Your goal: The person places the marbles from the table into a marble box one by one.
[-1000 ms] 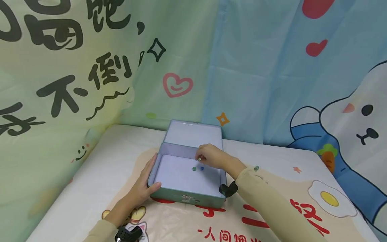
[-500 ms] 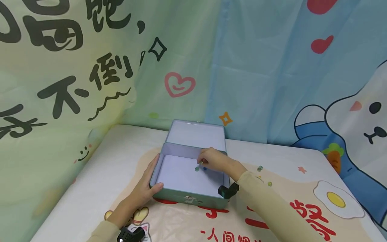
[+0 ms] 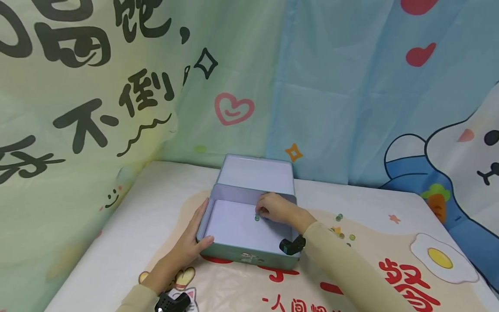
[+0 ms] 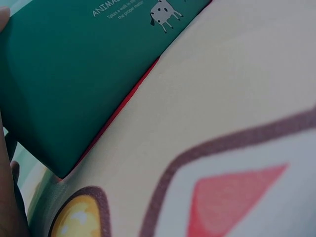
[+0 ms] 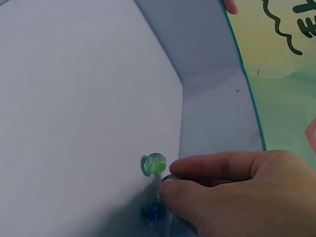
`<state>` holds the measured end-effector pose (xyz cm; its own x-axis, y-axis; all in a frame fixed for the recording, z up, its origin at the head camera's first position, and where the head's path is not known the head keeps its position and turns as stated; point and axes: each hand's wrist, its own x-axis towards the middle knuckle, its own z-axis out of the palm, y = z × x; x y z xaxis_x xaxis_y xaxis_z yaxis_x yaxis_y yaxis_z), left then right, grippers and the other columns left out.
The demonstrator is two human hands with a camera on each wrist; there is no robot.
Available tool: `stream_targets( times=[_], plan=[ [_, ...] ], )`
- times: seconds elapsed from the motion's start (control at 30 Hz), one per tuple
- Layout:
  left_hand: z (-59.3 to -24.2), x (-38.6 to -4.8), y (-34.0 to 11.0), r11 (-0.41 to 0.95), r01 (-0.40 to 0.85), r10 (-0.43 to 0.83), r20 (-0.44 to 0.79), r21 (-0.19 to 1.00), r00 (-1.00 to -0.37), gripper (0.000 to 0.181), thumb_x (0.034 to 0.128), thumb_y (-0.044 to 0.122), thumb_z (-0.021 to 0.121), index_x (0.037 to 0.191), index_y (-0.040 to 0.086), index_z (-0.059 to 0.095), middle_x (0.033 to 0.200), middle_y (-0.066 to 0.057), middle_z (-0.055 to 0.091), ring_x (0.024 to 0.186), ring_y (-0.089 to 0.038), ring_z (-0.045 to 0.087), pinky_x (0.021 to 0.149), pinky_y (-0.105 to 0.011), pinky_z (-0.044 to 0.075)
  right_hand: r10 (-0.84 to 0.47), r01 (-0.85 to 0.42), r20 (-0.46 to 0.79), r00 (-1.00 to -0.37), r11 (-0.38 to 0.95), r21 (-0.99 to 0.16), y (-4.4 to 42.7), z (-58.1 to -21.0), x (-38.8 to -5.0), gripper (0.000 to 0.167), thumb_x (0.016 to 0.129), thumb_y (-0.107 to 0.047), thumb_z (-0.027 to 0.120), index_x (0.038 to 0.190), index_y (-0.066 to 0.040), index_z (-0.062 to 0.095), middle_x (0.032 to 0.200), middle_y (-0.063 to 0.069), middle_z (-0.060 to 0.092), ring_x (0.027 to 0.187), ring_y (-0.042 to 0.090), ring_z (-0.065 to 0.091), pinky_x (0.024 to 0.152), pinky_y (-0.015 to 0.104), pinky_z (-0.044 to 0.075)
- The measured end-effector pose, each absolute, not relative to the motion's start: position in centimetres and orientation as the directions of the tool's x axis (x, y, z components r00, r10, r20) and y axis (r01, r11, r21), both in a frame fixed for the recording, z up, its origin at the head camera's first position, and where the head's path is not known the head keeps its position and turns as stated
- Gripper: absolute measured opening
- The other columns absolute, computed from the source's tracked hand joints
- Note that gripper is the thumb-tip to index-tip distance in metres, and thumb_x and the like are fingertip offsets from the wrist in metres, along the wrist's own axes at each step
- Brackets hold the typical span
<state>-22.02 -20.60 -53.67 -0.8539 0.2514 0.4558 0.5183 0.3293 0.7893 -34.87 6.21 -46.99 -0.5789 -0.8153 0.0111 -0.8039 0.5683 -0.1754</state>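
Note:
An open tin box (image 3: 230, 229), green outside and pale inside, lies on the table with its lid (image 3: 257, 174) folded back. My left hand (image 3: 185, 247) rests against the box's left side and front corner, fingers straight along the wall and thumb at the front rim. Inside the box my right hand (image 3: 278, 209) pinches a small glass marble (image 5: 170, 177) between thumb and fingers, near the back wall. A green marble (image 5: 157, 163) sits on the box floor beside the fingertips. A blue marble (image 5: 154, 212) lies just below the thumb in the right wrist view.
Several marbles (image 3: 352, 237) lie on the printed tablecloth (image 3: 230, 288) to the right of the box, by my right forearm. Behind the table hangs a printed cloth backdrop (image 3: 319, 104).
My right hand, with the pinched marble, has lowered slightly toward the box floor and hides the blue marble from the head view. The left hand keeps its place on the box.

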Motion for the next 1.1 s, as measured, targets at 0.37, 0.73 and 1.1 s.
stream_targets(
  times=[0.37, 0.73, 1.1],
  plan=[
    [-53.45, -22.21, -20.40, 0.316, 0.513, 0.267, 0.444, 0.798, -0.855, 0.091, 0.0849, 0.030, 0.059, 0.154, 0.012, 0.003, 0.158, -0.016, 0.010, 0.136, -0.047, 0.022, 0.099, -0.071, 0.021, -0.809, -0.798, -0.001, -0.588, 0.581, -0.160, 6.39, -46.91, -34.50, 0.011, 0.084, -0.003, 0.069, 0.092, -0.007, 0.075, 0.090, 0.002, 0.068, 0.084, 0.012, 0.062, 0.075, 0.025, 0.051],
    [-53.86, -21.61, -20.68, 0.345, 0.492, 0.246, 0.429, 0.799, -0.869, 0.090, 0.0848, 0.028, 0.059, 0.154, 0.014, 0.004, 0.159, -0.012, 0.010, 0.136, -0.045, 0.022, 0.098, -0.070, 0.022, -0.814, -0.804, -0.001, -0.580, 0.573, -0.159, 5.86, -47.64, -34.43, 0.012, 0.084, -0.002, 0.068, 0.093, -0.007, 0.075, 0.090, 0.002, 0.068, 0.086, 0.013, 0.062, 0.078, 0.026, 0.050],
    [-53.68, -21.98, -20.26, 0.337, 0.502, 0.234, 0.445, 0.797, -0.864, 0.088, 0.0847, 0.024, 0.058, 0.154, 0.013, 0.005, 0.158, -0.016, 0.013, 0.132, -0.047, 0.025, 0.094, -0.071, 0.026, -0.818, -0.811, 0.024, -0.575, 0.566, -0.150, 6.25, -47.26, -34.49, 0.009, 0.082, -0.004, 0.071, 0.089, -0.008, 0.075, 0.088, 0.001, 0.067, 0.082, 0.012, 0.060, 0.074, 0.022, 0.049]
  ],
)
